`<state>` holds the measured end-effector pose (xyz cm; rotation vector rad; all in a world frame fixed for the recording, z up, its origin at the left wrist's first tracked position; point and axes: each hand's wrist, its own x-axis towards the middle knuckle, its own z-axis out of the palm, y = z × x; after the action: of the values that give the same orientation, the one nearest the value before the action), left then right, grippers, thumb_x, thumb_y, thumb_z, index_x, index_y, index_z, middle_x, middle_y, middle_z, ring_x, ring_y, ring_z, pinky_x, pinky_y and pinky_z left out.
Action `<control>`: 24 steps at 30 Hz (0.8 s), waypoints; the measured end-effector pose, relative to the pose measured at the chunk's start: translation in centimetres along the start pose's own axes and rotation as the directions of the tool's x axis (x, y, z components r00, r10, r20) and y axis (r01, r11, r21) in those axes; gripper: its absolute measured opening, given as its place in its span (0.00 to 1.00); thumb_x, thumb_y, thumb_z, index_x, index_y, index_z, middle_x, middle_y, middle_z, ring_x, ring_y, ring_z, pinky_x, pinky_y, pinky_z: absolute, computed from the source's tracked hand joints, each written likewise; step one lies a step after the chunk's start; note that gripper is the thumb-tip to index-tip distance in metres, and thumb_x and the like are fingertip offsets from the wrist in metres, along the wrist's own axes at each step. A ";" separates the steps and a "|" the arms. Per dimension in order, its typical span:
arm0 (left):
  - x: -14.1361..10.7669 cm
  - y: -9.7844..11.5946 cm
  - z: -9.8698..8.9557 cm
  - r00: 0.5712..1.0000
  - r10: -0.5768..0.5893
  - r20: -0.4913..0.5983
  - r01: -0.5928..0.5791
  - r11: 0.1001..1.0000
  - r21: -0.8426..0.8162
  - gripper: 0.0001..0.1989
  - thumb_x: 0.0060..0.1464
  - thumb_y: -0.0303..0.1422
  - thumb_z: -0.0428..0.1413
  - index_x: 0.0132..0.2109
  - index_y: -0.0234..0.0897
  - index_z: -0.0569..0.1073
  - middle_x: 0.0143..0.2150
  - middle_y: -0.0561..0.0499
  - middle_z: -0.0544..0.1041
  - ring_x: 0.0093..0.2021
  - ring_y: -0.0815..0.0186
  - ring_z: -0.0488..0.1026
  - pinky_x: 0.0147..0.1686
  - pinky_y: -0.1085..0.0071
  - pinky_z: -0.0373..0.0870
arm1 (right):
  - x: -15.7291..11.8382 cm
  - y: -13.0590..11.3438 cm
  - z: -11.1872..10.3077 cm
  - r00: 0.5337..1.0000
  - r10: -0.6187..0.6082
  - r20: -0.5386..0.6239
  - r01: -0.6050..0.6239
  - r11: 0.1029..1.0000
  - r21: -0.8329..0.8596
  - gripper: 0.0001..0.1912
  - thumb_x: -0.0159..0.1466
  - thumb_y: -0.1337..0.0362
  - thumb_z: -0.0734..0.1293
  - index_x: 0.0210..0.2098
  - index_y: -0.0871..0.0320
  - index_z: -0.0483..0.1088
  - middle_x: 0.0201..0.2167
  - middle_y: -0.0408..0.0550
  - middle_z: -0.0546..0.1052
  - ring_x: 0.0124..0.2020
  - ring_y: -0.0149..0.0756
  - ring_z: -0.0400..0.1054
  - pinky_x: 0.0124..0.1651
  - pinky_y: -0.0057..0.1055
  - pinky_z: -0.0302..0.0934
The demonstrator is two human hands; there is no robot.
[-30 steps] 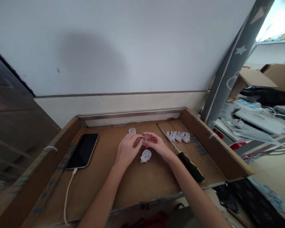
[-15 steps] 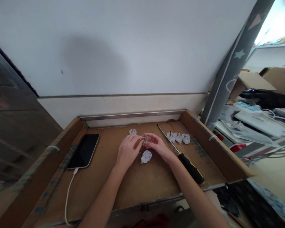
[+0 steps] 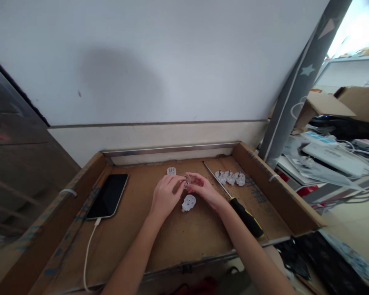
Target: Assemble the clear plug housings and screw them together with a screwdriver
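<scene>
Between the fingertips of both hands is a small clear plastic plug part (image 3: 186,184), mostly covered by the fingers. My left hand (image 3: 167,191) pinches it from the left, and my right hand (image 3: 203,188) grips it from the right. Just below them a clear plug cover (image 3: 188,203) with small holes lies flat on the cardboard. Behind my left fingers sits a clear plug (image 3: 171,170) with its metal pins up. Three similar plugs (image 3: 230,177) stand in a row to the right of my right hand.
A screwdriver (image 3: 246,216) with a black and yellow handle lies right of my right forearm. A phone (image 3: 108,196) on a white cable (image 3: 88,250) lies at left. The cardboard tray (image 3: 290,205) has raised sides, with a wall behind. Boxes and cables clutter the right.
The view has shifted very slightly. Both hands stay at the same spot with small finger movements around the clear plug part.
</scene>
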<state>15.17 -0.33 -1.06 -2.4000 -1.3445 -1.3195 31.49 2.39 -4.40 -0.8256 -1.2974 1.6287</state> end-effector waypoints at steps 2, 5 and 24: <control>0.0 0.0 0.0 1.000 -0.015 0.001 0.015 1.000 0.004 0.06 0.58 0.32 0.53 0.41 0.39 0.73 0.36 0.50 0.76 0.39 0.63 0.70 0.40 0.66 0.68 | 0.0 0.0 0.0 1.000 0.001 -0.005 -0.001 1.000 0.002 0.20 0.64 0.60 0.61 0.53 0.63 0.60 0.44 0.51 0.67 0.41 0.28 0.65 0.42 0.29 0.66; 0.0 0.1 0.0 0.999 -0.020 0.040 0.020 1.000 0.001 0.06 0.58 0.32 0.52 0.41 0.39 0.72 0.37 0.50 0.76 0.39 0.63 0.70 0.40 0.66 0.68 | -0.2 -0.2 0.0 1.000 0.001 -0.007 -0.001 1.000 0.002 0.20 0.64 0.60 0.61 0.53 0.63 0.60 0.44 0.51 0.67 0.41 0.28 0.64 0.42 0.29 0.66; -0.1 0.3 0.0 0.997 -0.055 0.046 0.052 0.995 0.082 0.06 0.57 0.31 0.53 0.40 0.39 0.73 0.36 0.50 0.76 0.38 0.62 0.70 0.40 0.64 0.67 | -0.2 -0.2 -0.1 1.000 0.004 -0.015 -0.004 1.000 -0.021 0.20 0.64 0.60 0.61 0.53 0.63 0.60 0.43 0.50 0.67 0.40 0.28 0.65 0.42 0.29 0.66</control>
<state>15.40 -0.59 -1.04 -2.3729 -1.4550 -1.2022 31.65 2.29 -4.28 -0.8524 -1.3054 1.6115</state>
